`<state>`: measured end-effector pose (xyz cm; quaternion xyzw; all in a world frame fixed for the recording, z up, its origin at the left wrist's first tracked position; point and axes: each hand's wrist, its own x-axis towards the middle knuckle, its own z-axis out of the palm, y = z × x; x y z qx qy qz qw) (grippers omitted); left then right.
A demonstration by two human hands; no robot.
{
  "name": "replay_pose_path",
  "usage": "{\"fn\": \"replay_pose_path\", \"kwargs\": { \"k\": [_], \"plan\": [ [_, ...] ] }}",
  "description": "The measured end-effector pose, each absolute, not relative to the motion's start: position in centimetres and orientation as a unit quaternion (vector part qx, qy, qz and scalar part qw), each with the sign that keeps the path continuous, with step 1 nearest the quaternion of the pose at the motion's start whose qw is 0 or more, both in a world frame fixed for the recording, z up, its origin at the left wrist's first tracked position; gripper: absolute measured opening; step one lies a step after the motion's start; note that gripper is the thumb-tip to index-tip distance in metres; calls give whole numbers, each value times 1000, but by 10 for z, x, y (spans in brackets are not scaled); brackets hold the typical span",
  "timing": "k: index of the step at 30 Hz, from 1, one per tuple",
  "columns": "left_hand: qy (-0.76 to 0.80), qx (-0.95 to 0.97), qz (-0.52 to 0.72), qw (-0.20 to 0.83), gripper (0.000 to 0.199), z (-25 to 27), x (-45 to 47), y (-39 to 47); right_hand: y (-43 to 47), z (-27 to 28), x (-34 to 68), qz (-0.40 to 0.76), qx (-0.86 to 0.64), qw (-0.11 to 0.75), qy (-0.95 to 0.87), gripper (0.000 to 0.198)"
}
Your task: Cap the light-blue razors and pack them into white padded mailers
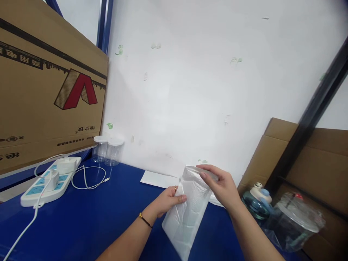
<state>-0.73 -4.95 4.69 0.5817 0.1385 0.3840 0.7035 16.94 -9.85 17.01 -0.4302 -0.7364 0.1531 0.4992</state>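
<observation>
Your bag (191, 208) is held up, tilted, above the blue table (122, 206). Your left hand (166, 201) pinches its left side—thumb on the face, fingers behind. Your right hand (223, 184) pinches the top edge between thumb and forefinger; its other fingers are partly hidden. Step in hand, as judged: working the bag's top edge. The next move would call for a steady left grip and a light right touch—the creased skin looks pliant. Beyond, a white packet (160, 179) lies flat near the wall (174, 90).
</observation>
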Motion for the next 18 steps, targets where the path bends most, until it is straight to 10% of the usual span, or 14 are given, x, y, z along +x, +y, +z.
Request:
{"fn": "replay_pose_path", "kwargs": {
  "k": [5, 11, 18],
  "plan": [
    [91, 512, 308, 797, 43, 41, -2, -58, -110, 158, 191, 340, -274, 453, -777, 72],
    [18, 460, 184, 869, 33, 35, 5, -69, -121, 142, 195, 268, -328, 371, -826, 19],
    [44, 354, 172, 918, 38, 28, 4, -56, -82, 125, 228, 195, -501, 478, -695, 29]
  ]
}}
